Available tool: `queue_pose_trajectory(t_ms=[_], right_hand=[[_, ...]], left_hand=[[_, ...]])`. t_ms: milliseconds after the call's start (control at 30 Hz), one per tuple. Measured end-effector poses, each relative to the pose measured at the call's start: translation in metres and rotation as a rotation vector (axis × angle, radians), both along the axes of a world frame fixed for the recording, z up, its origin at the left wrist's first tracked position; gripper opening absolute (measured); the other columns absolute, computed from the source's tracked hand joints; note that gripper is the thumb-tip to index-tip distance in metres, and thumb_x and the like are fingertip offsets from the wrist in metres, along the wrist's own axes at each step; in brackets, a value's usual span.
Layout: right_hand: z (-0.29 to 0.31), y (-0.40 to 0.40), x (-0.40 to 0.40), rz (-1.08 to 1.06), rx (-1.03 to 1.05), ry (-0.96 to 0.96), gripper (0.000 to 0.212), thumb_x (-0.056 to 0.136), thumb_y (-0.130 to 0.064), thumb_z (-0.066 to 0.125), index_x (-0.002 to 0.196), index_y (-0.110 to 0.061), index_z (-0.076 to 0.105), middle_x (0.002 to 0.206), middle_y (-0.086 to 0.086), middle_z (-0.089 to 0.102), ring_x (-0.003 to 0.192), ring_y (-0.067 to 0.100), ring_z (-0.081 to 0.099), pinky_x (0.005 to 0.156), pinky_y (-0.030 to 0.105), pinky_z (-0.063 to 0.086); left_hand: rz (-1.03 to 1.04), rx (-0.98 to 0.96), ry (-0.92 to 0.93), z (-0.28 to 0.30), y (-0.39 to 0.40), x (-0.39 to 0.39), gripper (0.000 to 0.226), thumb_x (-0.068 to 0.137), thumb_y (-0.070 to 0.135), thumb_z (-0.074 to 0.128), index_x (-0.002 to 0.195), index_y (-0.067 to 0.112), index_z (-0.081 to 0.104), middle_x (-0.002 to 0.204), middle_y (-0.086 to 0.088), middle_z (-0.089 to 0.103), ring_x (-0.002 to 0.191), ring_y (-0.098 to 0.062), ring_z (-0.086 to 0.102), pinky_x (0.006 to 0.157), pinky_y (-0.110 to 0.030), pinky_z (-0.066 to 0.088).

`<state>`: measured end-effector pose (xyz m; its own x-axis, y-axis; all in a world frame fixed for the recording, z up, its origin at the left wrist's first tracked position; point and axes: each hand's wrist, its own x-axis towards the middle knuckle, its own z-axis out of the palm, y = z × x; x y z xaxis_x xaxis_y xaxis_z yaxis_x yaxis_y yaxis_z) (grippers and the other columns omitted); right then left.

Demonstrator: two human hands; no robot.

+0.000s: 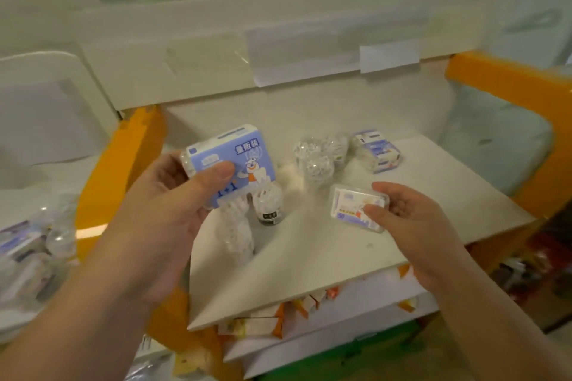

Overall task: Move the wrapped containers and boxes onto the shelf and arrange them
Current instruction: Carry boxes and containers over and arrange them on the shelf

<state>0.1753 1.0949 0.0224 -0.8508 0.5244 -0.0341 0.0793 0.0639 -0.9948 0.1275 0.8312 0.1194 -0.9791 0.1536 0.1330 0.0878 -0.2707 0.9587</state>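
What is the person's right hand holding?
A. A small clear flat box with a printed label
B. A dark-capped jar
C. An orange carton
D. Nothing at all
A: the right hand pinches a small clear flat box between thumb and fingers just above the shelf board, while the left hand grips a larger blue pack.

Two bare forearms and hands belong to the person wearing the camera. The left hand (167, 195) is large in view, with a broad palm, a thick thumb and a short, plain, unpainted thumbnail. The right hand (405, 219) looks smaller and slimmer, with narrow fingers. Neither forearm has a sleeve, and both are uncovered up to the picture's lower edge. No ring, watch, bracelet or glove shows on either hand or wrist.
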Motion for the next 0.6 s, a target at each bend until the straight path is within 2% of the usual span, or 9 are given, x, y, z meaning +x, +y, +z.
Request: queue_pose_trajectory(t_ms=[100, 200, 300, 367, 433, 500, 600], right_hand=[[-0.013, 0.015, 0.0, 0.033, -0.019, -0.035, 0.042, 0.085, -0.006, 0.073, 0.117, -0.032, 0.064, 0.103, -0.01, 0.072, 0.088, 0.004, 0.072, 0.075, 0.023, 0.057], [-0.02, 0.027, -0.001, 0.017, -0.001, -0.063, 0.042, 0.083, -0.007, 0.075, 0.113, -0.035, 0.064, 0.102, -0.012, 0.072, 0.088, 0.004, 0.072, 0.081, 0.029, 0.058], [-0.018, 0.038, -0.001, -0.003, 0.043, -0.072, 0.039, 0.083, -0.008, 0.076, 0.109, -0.035, 0.065, 0.101, -0.011, 0.072, 0.088, 0.006, 0.072, 0.082, 0.031, 0.058], [-0.014, 0.046, 0.001, -0.023, 0.083, -0.08, 0.036, 0.084, -0.009, 0.075, 0.11, -0.031, 0.065, 0.099, -0.011, 0.072, 0.087, 0.005, 0.072, 0.082, 0.03, 0.059], [-0.01, 0.053, 0.001, -0.047, 0.132, -0.101, 0.033, 0.085, -0.012, 0.074, 0.112, -0.029, 0.065, 0.096, -0.015, 0.071, 0.085, 0.003, 0.071, 0.08, 0.026, 0.058], [-0.009, 0.062, 0.001, -0.088, 0.183, -0.085, 0.031, 0.085, -0.013, 0.074, 0.111, -0.028, 0.065, 0.093, -0.014, 0.071, 0.08, -0.001, 0.068, 0.075, 0.021, 0.056], [-0.014, 0.082, 0.0, -0.133, 0.259, -0.056, 0.026, 0.086, -0.014, 0.073, 0.106, -0.03, 0.066, 0.088, -0.009, 0.07, 0.07, -0.002, 0.063, 0.069, 0.02, 0.051]], left_hand=[[0.024, -0.044, -0.037, -0.009, 0.018, -0.004, 0.041, 0.068, 0.019, 0.072, 0.106, 0.011, 0.06, 0.105, -0.009, 0.075, 0.099, -0.023, 0.072, 0.089, -0.036, 0.056], [0.045, -0.046, -0.07, -0.019, 0.033, -0.013, 0.04, 0.068, 0.017, 0.071, 0.107, 0.01, 0.06, 0.103, -0.01, 0.075, 0.097, -0.025, 0.072, 0.093, -0.041, 0.053], [0.011, -0.062, -0.059, -0.032, 0.048, -0.021, 0.029, 0.074, 0.01, 0.07, 0.1, 0.012, 0.06, 0.091, -0.004, 0.076, 0.086, -0.018, 0.073, 0.087, -0.036, 0.053], [-0.02, -0.069, -0.062, -0.04, 0.057, -0.028, 0.024, 0.081, 0.002, 0.068, 0.1, 0.011, 0.058, 0.092, -0.006, 0.076, 0.082, -0.016, 0.072, 0.08, -0.029, 0.055], [-0.063, -0.073, -0.076, -0.047, 0.065, -0.035, 0.037, 0.075, 0.002, 0.076, 0.107, 0.011, 0.058, 0.098, -0.008, 0.075, 0.085, -0.018, 0.072, 0.078, -0.027, 0.056], [-0.104, -0.106, -0.091, -0.054, 0.075, -0.043, 0.05, 0.068, 0.013, 0.077, 0.114, 0.014, 0.058, 0.1, -0.006, 0.075, 0.09, -0.021, 0.071, 0.081, -0.032, 0.054], [-0.16, -0.17, -0.099, -0.063, 0.096, -0.049, 0.047, 0.068, 0.016, 0.079, 0.111, 0.018, 0.061, 0.096, -0.002, 0.075, 0.082, -0.016, 0.069, 0.073, -0.029, 0.05]])
